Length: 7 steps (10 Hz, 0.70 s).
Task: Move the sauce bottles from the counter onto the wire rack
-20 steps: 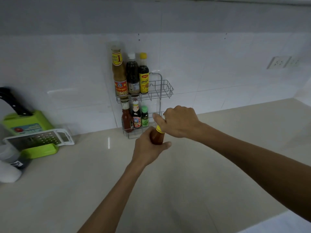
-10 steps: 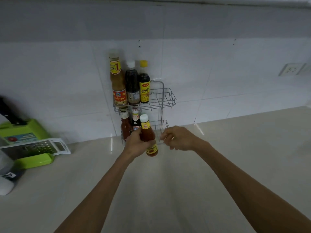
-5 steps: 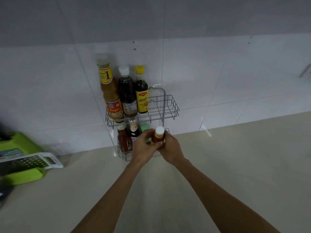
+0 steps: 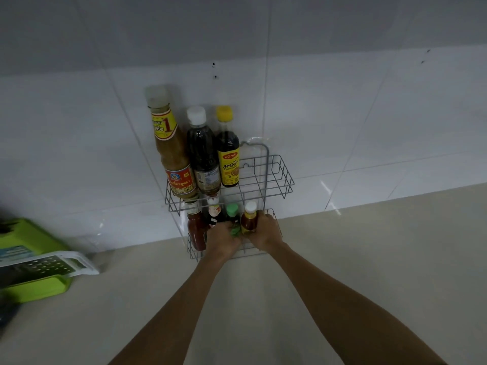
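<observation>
A grey two-shelf wire rack (image 4: pixel 284 180) stands against the tiled wall. On its lower shelf, my right hand (image 4: pixel 266 231) grips a small orange-red sauce bottle (image 4: pixel 249 219) with a white cap and yellow label, held upright. My left hand (image 4: pixel 222 241) is curled around the body of the green-capped bottle (image 4: pixel 232 210) beside it. Further left on that shelf stand a red sauce bottle (image 4: pixel 196 230) and a red-labelled bottle (image 4: pixel 214 210). The upper shelf holds a tall tan sauce bottle (image 4: pixel 171 154), a dark white-capped bottle (image 4: pixel 203 154) and a dark yellow-capped bottle (image 4: pixel 228 159).
A green and white grater (image 4: pixel 39 270) lies on the beige counter (image 4: pixel 355 259) at the left, with a green box (image 4: pixel 21 241) behind it. The right half of the upper rack shelf holds no bottle.
Both hands carried the small white-capped bottle from the counter into the lower shelf. My left hand shifted from it onto the green-capped bottle. The camera has come closer to the rack.
</observation>
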Available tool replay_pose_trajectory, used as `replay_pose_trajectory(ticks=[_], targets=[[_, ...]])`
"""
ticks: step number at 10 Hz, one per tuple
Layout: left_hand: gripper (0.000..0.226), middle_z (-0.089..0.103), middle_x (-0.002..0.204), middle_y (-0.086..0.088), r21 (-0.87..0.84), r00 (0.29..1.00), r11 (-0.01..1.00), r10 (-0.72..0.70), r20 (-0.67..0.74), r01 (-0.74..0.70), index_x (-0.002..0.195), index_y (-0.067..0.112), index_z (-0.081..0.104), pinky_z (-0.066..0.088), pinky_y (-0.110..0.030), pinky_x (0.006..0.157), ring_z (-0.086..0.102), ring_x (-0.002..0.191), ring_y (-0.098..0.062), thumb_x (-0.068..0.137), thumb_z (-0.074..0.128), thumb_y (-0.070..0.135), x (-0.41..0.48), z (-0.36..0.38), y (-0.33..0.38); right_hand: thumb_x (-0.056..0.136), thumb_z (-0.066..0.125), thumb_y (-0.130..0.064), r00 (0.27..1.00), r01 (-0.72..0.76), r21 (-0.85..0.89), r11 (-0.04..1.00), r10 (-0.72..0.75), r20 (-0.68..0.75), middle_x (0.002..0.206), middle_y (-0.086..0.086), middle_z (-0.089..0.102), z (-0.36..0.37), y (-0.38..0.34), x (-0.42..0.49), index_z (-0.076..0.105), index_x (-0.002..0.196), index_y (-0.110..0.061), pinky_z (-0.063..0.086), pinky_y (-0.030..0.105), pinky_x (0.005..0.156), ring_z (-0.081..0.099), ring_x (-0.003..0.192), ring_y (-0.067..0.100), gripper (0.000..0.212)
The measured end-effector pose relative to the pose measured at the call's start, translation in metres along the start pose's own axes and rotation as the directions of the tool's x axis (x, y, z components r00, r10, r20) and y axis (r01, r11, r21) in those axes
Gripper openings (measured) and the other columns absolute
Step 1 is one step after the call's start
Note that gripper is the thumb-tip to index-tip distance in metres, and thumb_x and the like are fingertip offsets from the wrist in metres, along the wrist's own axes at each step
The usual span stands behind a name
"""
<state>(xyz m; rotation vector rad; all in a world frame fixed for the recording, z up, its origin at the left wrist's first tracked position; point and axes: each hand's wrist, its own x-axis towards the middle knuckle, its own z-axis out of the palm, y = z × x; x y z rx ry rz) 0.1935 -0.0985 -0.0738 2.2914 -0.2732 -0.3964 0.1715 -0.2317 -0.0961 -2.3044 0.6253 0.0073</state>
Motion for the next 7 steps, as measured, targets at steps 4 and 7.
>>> replay_pose_trajectory(ticks=[4, 7], targets=[[0.021, 0.074, 0.102, -0.005, 0.055, 1.0, 0.998, -0.022, 0.015, 0.021, 0.101, 0.016, 0.069, 0.043, -0.024, 0.073, 0.066, 0.098, -0.025, 0.083, 0.067, 0.027, 0.007, 0.001, -0.016, 0.076, 0.077, -0.02, 0.998, -0.052, -0.004, 0.999, 0.051, -0.033, 0.121, 0.019, 0.062, 0.004, -0.003, 0.016, 0.048, 0.122, -0.004, 0.05, 0.038, 0.086, 0.06, 0.113, 0.036, 0.057], [0.02, 0.072, 0.1, -0.001, 0.0, 0.997, 0.998, 0.065, 0.045, -0.065, 0.1, 0.009, 0.07, 0.045, -0.021, 0.077, 0.064, 0.097, -0.017, 0.084, 0.067, 0.021, -0.021, -0.023, -0.01, 0.079, 0.074, -0.019, 0.999, -0.042, -0.098, 0.994, 0.038, -0.039, 0.131, 0.02, 0.05, -0.014, -0.019, -0.016, 0.04, 0.13, -0.002, 0.048, 0.042, 0.098, 0.05, 0.124, 0.035, 0.063]])
